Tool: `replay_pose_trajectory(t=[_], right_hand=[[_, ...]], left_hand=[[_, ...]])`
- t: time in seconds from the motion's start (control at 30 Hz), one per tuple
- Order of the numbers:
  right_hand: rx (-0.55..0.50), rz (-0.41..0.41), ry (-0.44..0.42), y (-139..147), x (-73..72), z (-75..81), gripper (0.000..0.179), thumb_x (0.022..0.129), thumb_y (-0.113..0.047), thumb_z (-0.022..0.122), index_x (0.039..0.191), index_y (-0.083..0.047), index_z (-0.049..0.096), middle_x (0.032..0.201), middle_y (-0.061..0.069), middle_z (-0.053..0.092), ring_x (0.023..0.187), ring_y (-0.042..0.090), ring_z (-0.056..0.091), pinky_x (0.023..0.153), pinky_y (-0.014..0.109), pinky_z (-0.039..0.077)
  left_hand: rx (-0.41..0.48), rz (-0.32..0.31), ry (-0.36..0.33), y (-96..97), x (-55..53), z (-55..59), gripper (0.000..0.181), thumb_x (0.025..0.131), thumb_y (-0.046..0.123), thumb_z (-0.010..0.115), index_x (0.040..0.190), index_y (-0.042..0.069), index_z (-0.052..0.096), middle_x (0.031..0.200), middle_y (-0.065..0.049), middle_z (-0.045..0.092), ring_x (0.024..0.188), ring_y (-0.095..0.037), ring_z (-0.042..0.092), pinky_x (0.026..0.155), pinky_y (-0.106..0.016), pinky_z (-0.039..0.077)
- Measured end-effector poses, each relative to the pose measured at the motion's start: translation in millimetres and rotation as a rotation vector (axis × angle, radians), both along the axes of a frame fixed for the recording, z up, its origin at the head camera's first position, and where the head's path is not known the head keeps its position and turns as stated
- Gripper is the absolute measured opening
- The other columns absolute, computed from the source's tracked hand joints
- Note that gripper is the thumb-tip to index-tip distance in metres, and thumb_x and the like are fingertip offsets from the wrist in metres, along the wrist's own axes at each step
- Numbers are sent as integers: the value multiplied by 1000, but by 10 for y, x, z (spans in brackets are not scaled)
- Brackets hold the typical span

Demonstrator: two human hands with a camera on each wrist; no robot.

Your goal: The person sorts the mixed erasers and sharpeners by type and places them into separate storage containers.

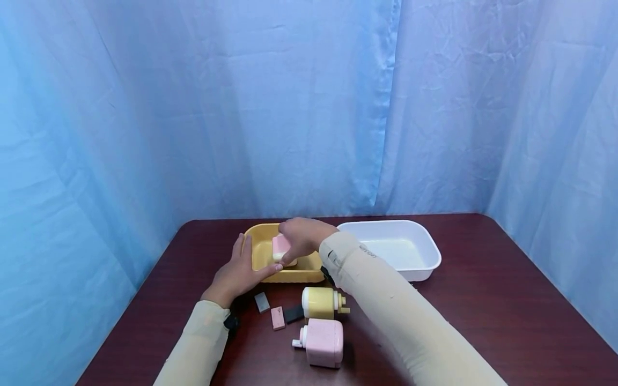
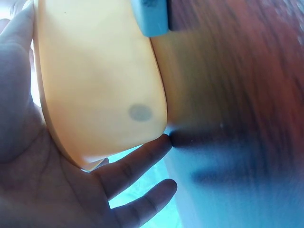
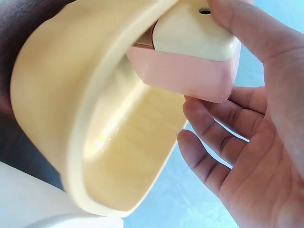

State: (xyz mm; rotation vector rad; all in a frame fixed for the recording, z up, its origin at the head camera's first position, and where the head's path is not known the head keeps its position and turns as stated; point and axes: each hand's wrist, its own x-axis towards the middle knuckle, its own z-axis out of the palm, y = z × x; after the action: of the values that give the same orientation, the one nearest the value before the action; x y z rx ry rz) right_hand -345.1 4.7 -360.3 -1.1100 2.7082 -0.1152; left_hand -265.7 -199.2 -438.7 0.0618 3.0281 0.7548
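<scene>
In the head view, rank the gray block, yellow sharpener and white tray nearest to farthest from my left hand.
1. Gray block, below-right of your left hand.
2. Yellow sharpener, right of that block.
3. White tray, farther right.

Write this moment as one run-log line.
Right hand: holds pink-and-cream object | Left hand: touches yellow tray | White tray: right of yellow tray

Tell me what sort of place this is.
Probably a curtained-off tabletop workspace: blue curtains hang on three sides of a dark table, which holds a yellow tray and a white tray.
</scene>
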Motion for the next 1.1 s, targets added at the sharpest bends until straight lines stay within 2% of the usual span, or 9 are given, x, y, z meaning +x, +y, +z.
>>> replay_pose_trajectory(t=[0.17, 0.3, 0.63, 0.83, 0.97, 1.1], right_hand=[[-29, -16, -48, 19, -10, -58, 68, 83, -54, 82, 131, -11, 61, 98, -3, 67, 82, 13, 62, 71, 28, 53], [-38, -22, -45, 33, -17, -77, 63, 83, -54, 82, 126, -13, 62, 92, -4, 66, 79, 13, 62, 69, 28, 53], [-35, -46, -42, 70, -2, -90, 57, 84, -56, 81, 120, -15, 63, 91, -4, 67, 78, 13, 62, 69, 29, 53], [-26, -54, -40, 79, -11, -112, 63, 84, -62, 79, 124, -16, 64, 94, -6, 66, 82, 14, 62, 73, 30, 53], [-14, -63, -21, 84, -4, -126, 62, 83, -66, 77, 121, -18, 64, 93, -6, 66, 82, 14, 62, 73, 31, 52], [-30, -73, -25, 108, 40, -97, 56, 83, -63, 79, 115, -20, 65, 92, -6, 66, 81, 14, 62, 73, 31, 52]], left_hand=[[-2, 3, -3, 2, -8, -4, 133, 78, 91, 55, 167, 10, 0, 174, -15, -8, 129, -46, 58, 92, -58, 56], [-3, 4, -3, 6, -12, -2, 133, 78, 91, 55, 167, 9, 0, 174, -16, -7, 129, -46, 59, 92, -58, 56], [1, 6, 12, 14, -24, -9, 134, 76, 93, 54, 167, 12, 0, 174, -15, -5, 130, -46, 57, 96, -59, 54], [5, 6, 8, 8, -27, -3, 134, 75, 94, 54, 168, 14, -1, 174, -13, -6, 131, -46, 56, 96, -58, 54], [5, -1, 7, -1, -31, 2, 134, 77, 93, 54, 167, 11, -1, 174, -16, -6, 132, -47, 56, 95, -58, 54], [0, -3, 1, -3, -44, -1, 134, 77, 92, 55, 167, 10, -1, 174, -17, -6, 134, -47, 54, 96, -58, 54]])
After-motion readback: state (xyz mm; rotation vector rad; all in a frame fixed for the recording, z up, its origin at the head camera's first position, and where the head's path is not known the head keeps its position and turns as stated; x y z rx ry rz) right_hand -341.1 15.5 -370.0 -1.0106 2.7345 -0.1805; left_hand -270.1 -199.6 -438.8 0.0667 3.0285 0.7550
